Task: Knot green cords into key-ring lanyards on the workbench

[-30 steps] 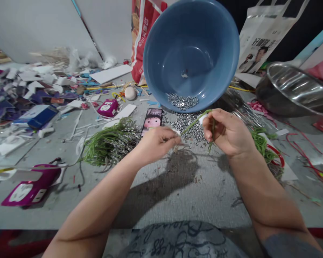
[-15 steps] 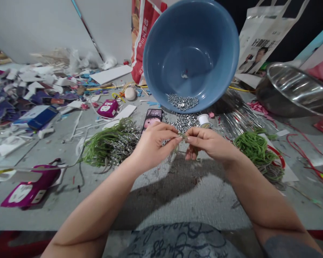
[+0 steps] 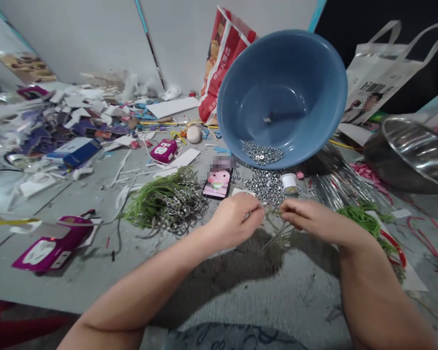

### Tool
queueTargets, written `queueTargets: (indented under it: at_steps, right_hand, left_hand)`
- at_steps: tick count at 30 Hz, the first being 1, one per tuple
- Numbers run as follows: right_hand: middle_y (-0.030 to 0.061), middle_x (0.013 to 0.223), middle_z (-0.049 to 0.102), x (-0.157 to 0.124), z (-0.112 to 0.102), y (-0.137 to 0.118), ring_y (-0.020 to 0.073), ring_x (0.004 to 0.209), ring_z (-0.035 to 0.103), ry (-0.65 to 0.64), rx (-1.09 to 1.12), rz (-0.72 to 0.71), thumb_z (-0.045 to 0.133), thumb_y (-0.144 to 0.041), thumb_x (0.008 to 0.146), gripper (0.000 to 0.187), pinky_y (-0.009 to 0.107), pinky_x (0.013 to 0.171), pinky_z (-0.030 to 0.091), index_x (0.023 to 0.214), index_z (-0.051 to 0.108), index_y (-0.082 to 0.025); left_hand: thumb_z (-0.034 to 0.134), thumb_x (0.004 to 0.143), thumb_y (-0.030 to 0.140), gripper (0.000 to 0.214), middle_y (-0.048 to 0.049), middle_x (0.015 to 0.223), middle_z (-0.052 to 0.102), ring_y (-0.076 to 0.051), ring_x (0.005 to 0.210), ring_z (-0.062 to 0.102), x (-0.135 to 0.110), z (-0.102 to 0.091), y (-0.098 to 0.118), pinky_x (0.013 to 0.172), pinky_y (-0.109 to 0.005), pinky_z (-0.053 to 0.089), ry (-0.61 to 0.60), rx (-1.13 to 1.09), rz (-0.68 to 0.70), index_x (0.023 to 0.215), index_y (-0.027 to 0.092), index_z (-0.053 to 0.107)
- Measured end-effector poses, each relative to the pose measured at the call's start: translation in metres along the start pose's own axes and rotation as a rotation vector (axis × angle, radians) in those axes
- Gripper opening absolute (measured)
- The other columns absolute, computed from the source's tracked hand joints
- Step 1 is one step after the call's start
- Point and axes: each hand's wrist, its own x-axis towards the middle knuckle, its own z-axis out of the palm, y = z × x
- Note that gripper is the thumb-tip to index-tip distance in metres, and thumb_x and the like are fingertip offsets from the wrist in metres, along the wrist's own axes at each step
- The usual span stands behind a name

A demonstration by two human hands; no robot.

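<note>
Over the middle of the table, my left hand (image 3: 234, 221) is closed, its thumb and fingers pressed together at a thin green-grey cord (image 3: 275, 233). My right hand (image 3: 312, 218) pinches the same cord a short gap away, and its loose strands dangle blurred between the hands. Just beyond lie many loose metal nuts (image 3: 263, 183), with a white thread spool (image 3: 289, 183) at their right. To the left rests a bundle of green cords (image 3: 146, 199) with metal nuts strung at one end. Another heap of green cords (image 3: 361, 221) lies partly hidden behind my right forearm.
A tilted blue basin (image 3: 281, 107) holds more nuts. Right of it stand clear strips (image 3: 336, 180) and a steel bowl (image 3: 405, 160). A phone (image 3: 218, 182), purple devices (image 3: 53, 248), a red bag (image 3: 222, 68) and scrap pieces (image 3: 76, 114) occupy the left and back.
My hands have drawn slightly apart, opening a gap with the cord between them. The whole view has shifted, so most things appear further right and lower.
</note>
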Motion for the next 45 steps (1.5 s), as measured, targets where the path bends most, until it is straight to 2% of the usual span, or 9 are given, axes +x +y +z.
queueTargets:
  at_steps: [4,7,12,19,26,33,37,42,45]
  right_hand:
    - [0.0037,0.080,0.066,0.005,0.002,0.019,0.0168,0.073,0.059,0.087,-0.267,0.097,0.038,-0.031,0.087,0.026,0.028,0.064,0.042,0.084,0.062,-0.021]
    - [0.0048,0.111,0.064,0.012,0.010,0.027,0.0201,0.093,0.060,0.129,-0.431,0.045,0.039,-0.026,0.086,0.029,0.032,0.077,0.045,0.088,0.068,-0.022]
    - [0.0083,0.098,0.068,0.016,0.014,0.020,0.0251,0.096,0.058,0.162,-0.570,0.034,0.045,-0.026,0.085,0.026,0.040,0.083,0.042,0.073,0.067,-0.018]
    - [0.0057,0.072,0.066,0.020,0.012,0.013,0.0222,0.074,0.058,0.148,-0.532,0.082,0.043,-0.036,0.088,0.035,0.040,0.077,0.038,0.063,0.060,-0.019]
    - [0.0060,0.099,0.068,0.029,0.018,0.016,0.0254,0.091,0.058,0.247,-0.382,0.084,0.047,-0.033,0.086,0.023,0.039,0.079,0.039,0.094,0.065,-0.020]
    - [0.0049,0.088,0.069,0.021,0.021,-0.003,0.0213,0.084,0.057,0.333,-0.316,-0.087,0.047,-0.031,0.087,0.022,0.037,0.081,0.038,0.085,0.065,-0.019]
    - [0.0047,0.082,0.069,0.014,0.024,-0.015,0.0190,0.079,0.057,0.330,-0.313,-0.183,0.046,-0.028,0.088,0.022,0.035,0.078,0.037,0.081,0.065,-0.019]
    - [0.0052,0.082,0.068,0.010,0.023,-0.017,0.0181,0.077,0.057,0.335,-0.272,-0.156,0.047,-0.028,0.087,0.021,0.032,0.073,0.037,0.082,0.065,-0.018]
    - [0.0045,0.082,0.068,0.011,0.024,-0.017,0.0175,0.077,0.058,0.284,-0.245,-0.142,0.046,-0.028,0.087,0.021,0.030,0.070,0.038,0.082,0.065,-0.019]
  left_hand:
    - [0.042,0.083,0.023,0.026,-0.0052,0.065,0.063,-0.017,0.060,0.059,-0.002,0.009,0.006,0.055,-0.027,0.042,-0.576,0.156,0.040,0.067,0.015,0.061]
    - [0.043,0.082,0.025,0.027,-0.0109,0.070,0.067,-0.024,0.065,0.064,-0.004,0.017,0.003,0.056,-0.032,0.046,-0.769,0.281,-0.039,0.076,0.013,0.067]
    - [0.047,0.084,0.030,0.027,-0.0152,0.078,0.068,-0.028,0.078,0.066,-0.007,0.025,-0.008,0.065,-0.036,0.050,-0.760,0.331,-0.079,0.085,0.012,0.068]
    - [0.048,0.085,0.030,0.028,-0.0167,0.074,0.068,-0.027,0.078,0.065,-0.006,0.025,-0.013,0.065,-0.035,0.050,-0.735,0.395,-0.126,0.079,0.010,0.067]
    - [0.044,0.084,0.022,0.026,-0.0131,0.071,0.068,-0.025,0.069,0.066,-0.002,0.016,-0.010,0.059,-0.033,0.047,-0.793,0.304,-0.047,0.078,0.012,0.068]
    - [0.046,0.080,0.017,0.019,-0.0073,0.073,0.068,-0.019,0.068,0.064,-0.003,0.020,-0.007,0.056,-0.025,0.041,-0.807,0.266,0.102,0.080,0.016,0.065]
    - [0.044,0.083,0.024,0.023,-0.0067,0.072,0.068,-0.019,0.067,0.063,-0.006,0.023,0.001,0.054,-0.025,0.039,-0.764,0.248,0.089,0.076,0.016,0.064]
    - [0.042,0.086,0.033,0.032,-0.0077,0.071,0.068,-0.019,0.065,0.063,-0.011,0.024,0.014,0.055,-0.026,0.040,-0.753,0.242,0.119,0.075,0.017,0.067]
    - [0.041,0.087,0.040,0.037,-0.0083,0.072,0.069,-0.021,0.069,0.064,-0.013,0.025,0.020,0.056,-0.027,0.042,-0.806,0.234,0.131,0.077,0.017,0.069]
